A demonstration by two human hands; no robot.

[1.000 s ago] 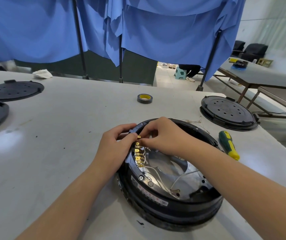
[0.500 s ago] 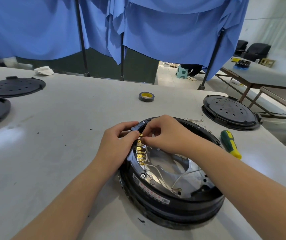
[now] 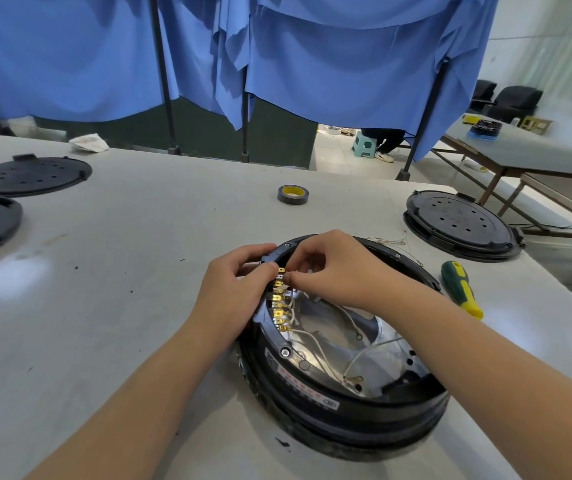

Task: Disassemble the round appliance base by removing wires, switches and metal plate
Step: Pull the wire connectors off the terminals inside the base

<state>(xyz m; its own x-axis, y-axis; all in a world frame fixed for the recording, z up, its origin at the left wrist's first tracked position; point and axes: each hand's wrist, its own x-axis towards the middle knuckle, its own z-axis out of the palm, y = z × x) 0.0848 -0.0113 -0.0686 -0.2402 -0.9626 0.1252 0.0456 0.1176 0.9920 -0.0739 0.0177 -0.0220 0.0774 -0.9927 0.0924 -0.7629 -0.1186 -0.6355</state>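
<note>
Little changed since the earlier frames: both hands kept at the far-left rim of the base (image 3: 343,407), right fingers drawn slightly closer to the top of the terminal row.

Base: round, black, ribbed outer wall, open side up, lying on the grey table (image 3: 111,306) near its front edge, right of centre. Red-and-white label on the near inner rim, screw heads around the rim.

Inside: shiny metal plate (image 3: 343,344) with a large central opening and small holes; thin white wires (image 3: 319,348) running across it from the terminals (image 3: 280,299), a column of brass tabs along the left inner wall.

Left hand (image 3: 232,292): fingers curled over the rim, gripping the base beside the terminals.
Right hand (image 3: 333,271): fingers bent, thumb and forefinger pinching at the topmost terminals; exact item pinched too small to tell.

Elsewhere on the table: screwdriver (image 3: 461,289), green and yellow, just right of the base; tape roll (image 3: 292,194) beyond it; black perforated discs, one at far right (image 3: 461,225), two at far left (image 3: 28,176).
</note>
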